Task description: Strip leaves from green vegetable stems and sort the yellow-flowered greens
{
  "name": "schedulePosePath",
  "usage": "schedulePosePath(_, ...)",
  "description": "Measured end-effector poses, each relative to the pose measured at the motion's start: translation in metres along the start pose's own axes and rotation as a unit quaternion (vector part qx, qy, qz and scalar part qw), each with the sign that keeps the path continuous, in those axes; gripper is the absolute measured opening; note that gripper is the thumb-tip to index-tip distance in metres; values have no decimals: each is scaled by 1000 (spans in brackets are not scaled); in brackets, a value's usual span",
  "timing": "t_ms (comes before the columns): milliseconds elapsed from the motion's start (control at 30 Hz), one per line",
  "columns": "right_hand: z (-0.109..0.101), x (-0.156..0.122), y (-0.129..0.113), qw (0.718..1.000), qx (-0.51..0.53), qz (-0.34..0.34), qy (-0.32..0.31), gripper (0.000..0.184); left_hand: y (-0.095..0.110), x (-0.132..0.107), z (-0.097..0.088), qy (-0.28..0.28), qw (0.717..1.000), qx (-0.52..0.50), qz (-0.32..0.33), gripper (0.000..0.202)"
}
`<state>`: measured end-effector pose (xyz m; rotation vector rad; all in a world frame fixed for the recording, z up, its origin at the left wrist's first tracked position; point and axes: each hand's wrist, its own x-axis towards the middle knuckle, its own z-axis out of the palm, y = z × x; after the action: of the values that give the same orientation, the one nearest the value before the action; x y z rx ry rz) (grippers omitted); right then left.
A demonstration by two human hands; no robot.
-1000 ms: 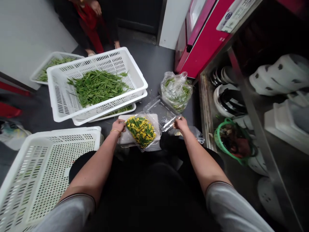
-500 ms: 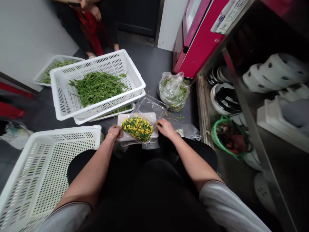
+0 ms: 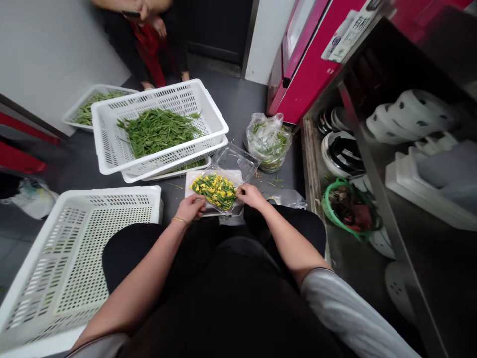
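A clear plastic box (image 3: 224,208) lies on a pale, flat-topped support in front of my knees, its hinged lid (image 3: 236,158) folded open toward the upper right. Green stems with yellow flowers (image 3: 214,190) fill it. At the box's right edge, my right hand (image 3: 252,196) is closed, thumb and fingers pinching the rim. My left hand (image 3: 192,208) is by the lower left side, fingers bent together; what they hold, if anything, is hidden. One thin stem (image 3: 175,185) lies on the floor to the left.
White crates (image 3: 97,133) holding greens stand ahead. Another white crate (image 3: 156,190) is at my left. A clear bag of greens (image 3: 269,141) sits beyond the box. At right are a metal shelf (image 3: 395,209) and green basket (image 3: 330,211). A person (image 3: 139,30) sits at the back.
My left hand has moved right and toward me, from the box's left end to its lower left side. The thin stem beside it now lies apart from the hand. The view has shifted slightly.
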<state>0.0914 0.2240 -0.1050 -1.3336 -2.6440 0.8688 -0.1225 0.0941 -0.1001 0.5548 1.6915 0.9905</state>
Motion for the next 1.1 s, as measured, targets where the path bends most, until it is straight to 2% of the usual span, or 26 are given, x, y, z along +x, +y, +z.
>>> schedulePosePath(67, -5, -7, -3, 999, 32, 5, 26, 12, -3, -15, 19, -85, 993, -67, -48, 31)
schedulePosePath(133, -1, -18, -12, 991, 121, 18, 48, 15, -6, -26, 37, -135, 978, -137, -81, 33)
schedulePosePath(200, 12, -31, -25, 967, 247, 34, 55, 16, -9, -32, 49, -125, 968, -209, -67, 33)
schedulePosePath(267, 31, -44, -42, 939, 339, 45, 38, 17, -12, -33, 52, -100, 958, -265, -32, 32)
schedulePosePath(367, 54, -59, -64, 922, 383, 45, 19, 18, -15, -33, 45, -97, 952, -291, -18, 31)
schedulePosePath(467, 58, -64, -74, 940, 341, 6, 24, 18, -20, -36, 33, -97, 949, -299, -30, 32)
schedulePosePath(567, 46, -58, -72, 960, 273, -58, -17, 21, -25, -38, 23, -52, 951, -300, -62, 25)
schedulePosePath(633, 37, -47, -66, 976, 214, -34, -11, 21, -29, -36, 18, -15, 951, -295, -93, 21)
schedulePosePath(700, 33, -30, -61, 993, 116, 23, 14, 19, -32, -30, 15, 9, 950, -294, -105, 20)
schedulePosePath(800, 38, -5, -59, 998, 4, 67, -17, 14, -36, -20, 15, 33, 949, -299, -92, 19)
schedulePosePath(867, 42, 7, -57, 996, 5, 83, -36, 11, -35, -14, 18, 39, 950, -299, -83, 22)
schedulePosePath(933, 40, 15, -51, 995, 30, 93, -26, 7, -33, -11, 21, 29, 951, -297, -74, 25)
schedulePosePath(1100, 14, 25, -29, 984, 126, 123, -4, 12, -25, -10, 24, -16, 953, -297, -54, 26)
